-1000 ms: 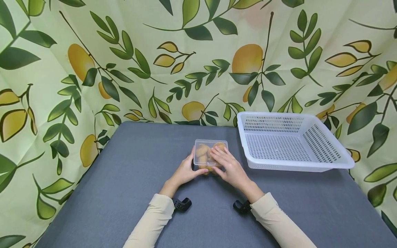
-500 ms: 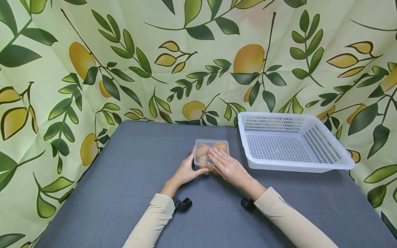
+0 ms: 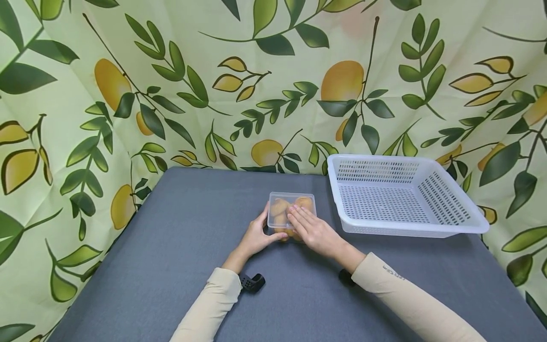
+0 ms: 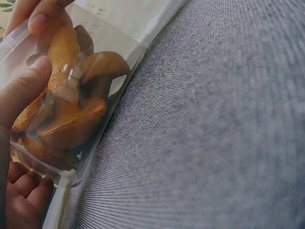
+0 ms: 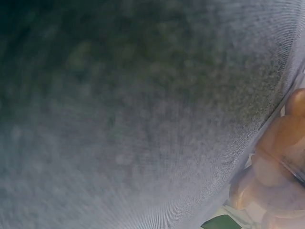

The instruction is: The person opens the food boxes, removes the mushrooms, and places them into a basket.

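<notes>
A clear plastic container (image 3: 271, 223) with a clear lid (image 3: 292, 195) sits on the grey cloth in the middle of the head view. Brown mushroom-shaped pieces (image 4: 71, 126) with caps and stems fill it. My left hand (image 3: 255, 236) grips its left side, thumb along the front wall, fingers around the side. On the lid's right half lies my right hand (image 3: 315, 232), fingers straight and close together. The left wrist view shows the left thumb (image 4: 31, 88) against the clear wall. At the right wrist view's edge, only part of the container's brown pieces (image 5: 274, 186) shows; the right hand is out of that view.
A white perforated plastic basket (image 3: 412, 228) stands at the back right of the table (image 3: 192, 228), right of the container. Behind rises a cloth (image 3: 179, 28) printed with leaves and fruit. Black wrist devices (image 3: 253, 283) sit under the forearms.
My right hand's spread fingers have come together flat on the lid, and its forearm has swung out to the right. The left hand and the container stay almost in place.
</notes>
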### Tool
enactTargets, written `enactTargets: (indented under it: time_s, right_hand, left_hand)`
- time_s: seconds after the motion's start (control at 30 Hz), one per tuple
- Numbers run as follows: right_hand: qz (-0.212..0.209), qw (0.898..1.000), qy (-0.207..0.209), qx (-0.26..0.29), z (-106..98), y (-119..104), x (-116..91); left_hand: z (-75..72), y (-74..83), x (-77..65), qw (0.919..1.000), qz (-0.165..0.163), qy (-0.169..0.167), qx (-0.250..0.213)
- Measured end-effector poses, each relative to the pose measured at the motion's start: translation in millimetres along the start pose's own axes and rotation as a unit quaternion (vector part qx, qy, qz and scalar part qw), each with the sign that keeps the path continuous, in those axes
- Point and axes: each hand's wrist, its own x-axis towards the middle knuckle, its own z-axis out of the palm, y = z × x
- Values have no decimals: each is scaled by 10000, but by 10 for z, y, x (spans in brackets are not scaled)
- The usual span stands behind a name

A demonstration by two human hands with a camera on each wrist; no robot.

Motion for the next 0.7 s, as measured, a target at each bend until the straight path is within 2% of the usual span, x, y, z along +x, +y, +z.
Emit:
enactTargets:
  time_s: [0.33, 0.5, 0.7]
  right_hand:
    - [-64, 9992, -215, -331, -23, -23, 1]
    - [-304, 9970, -303, -641, -22, -7, 0]
    - [-591, 9933, -265, -954, 3, 25, -5]
  left_hand:
    - [-10, -2, -3, 9998, 12, -42, 169]
    - [-5, -6, -4, 9996, -9, -36, 280]
    - [6, -2, -8, 9998, -72, -8, 192]
